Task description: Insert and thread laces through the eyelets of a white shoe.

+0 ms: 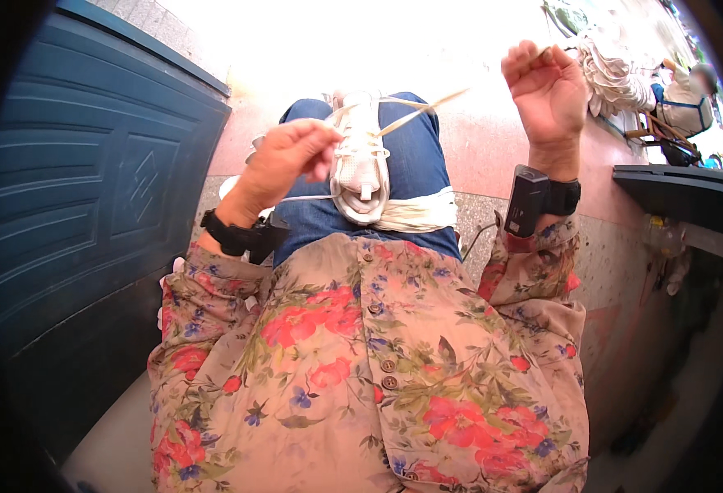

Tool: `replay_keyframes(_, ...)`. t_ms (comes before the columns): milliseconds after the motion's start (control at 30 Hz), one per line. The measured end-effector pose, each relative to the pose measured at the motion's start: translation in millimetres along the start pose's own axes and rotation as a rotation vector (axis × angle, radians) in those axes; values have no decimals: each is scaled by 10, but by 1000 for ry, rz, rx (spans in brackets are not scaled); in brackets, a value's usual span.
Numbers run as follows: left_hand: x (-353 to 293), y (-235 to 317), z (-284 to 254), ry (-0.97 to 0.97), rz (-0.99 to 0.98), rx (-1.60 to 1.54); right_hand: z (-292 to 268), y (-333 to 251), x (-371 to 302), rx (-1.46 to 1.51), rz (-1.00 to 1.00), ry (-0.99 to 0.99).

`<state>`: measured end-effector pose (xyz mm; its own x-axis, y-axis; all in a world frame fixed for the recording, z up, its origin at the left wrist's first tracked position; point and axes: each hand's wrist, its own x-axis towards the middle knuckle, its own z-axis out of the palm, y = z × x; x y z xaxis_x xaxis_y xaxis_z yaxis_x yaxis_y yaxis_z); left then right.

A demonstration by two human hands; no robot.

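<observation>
A white lace-up shoe lies across my lap on blue jeans, its rounded end toward me. My left hand is closed beside the shoe's lacing, thumb and fingertips pinched together; what they hold is hidden. A pale flat shoelace slants up and right from the shoe and fades into the glare. My right hand is raised at the far right, palm toward me, its fingers curled in a pinch in line with that lace. A bundle of white laces rests on my thigh beside the shoe.
A dark blue panelled door stands close on my left. At the far right are a heap of whitish laces or cords, a chair-like frame with a pale bag and a dark ledge. Strong glare washes out the floor ahead.
</observation>
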<state>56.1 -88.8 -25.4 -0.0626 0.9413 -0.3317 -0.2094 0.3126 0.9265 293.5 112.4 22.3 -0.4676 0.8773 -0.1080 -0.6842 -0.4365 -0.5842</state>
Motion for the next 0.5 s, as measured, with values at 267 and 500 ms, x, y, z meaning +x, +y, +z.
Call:
replay_keyframes(267, -72, 309, -1197, 248, 320, -516, -755, 1123, -590, -1182, 184, -198)
replay_keyframes(500, 44, -465, -838, 422, -109, 406, -966, 1564, -746, -1700, -182, -332)
